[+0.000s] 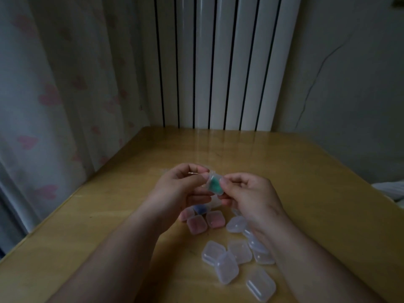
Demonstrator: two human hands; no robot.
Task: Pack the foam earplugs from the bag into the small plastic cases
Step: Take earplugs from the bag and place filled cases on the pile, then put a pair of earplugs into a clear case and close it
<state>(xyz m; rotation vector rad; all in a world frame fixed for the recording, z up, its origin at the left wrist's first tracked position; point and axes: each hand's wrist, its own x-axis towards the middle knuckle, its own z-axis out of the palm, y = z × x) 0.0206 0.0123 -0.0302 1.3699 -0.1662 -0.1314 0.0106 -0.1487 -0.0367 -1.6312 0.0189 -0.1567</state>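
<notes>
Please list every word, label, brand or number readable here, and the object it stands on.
None can be read. The held case, pinched by the left hand and the right hand, bears no lettering; nor do the loose cases on the table, the curtain or the radiator.

**Lacquered wood, milky plastic, thin cloth**

The table (295, 171) is yellowish wood, smooth and glossy, with pale reflected streaks at its far edge. The loose cases (227, 270) at near right are translucent, milky plastic, smooth with a faint sheen, and the pink-filled cases (196, 224) look the same. The raised case (220, 190) is clear plastic over a matt green filling (215, 183). The far radiator (218, 62) looks smooth, glossy white. The left curtain (54, 95) is thin matt cloth, and the right wall (349, 84) is matt.
</notes>
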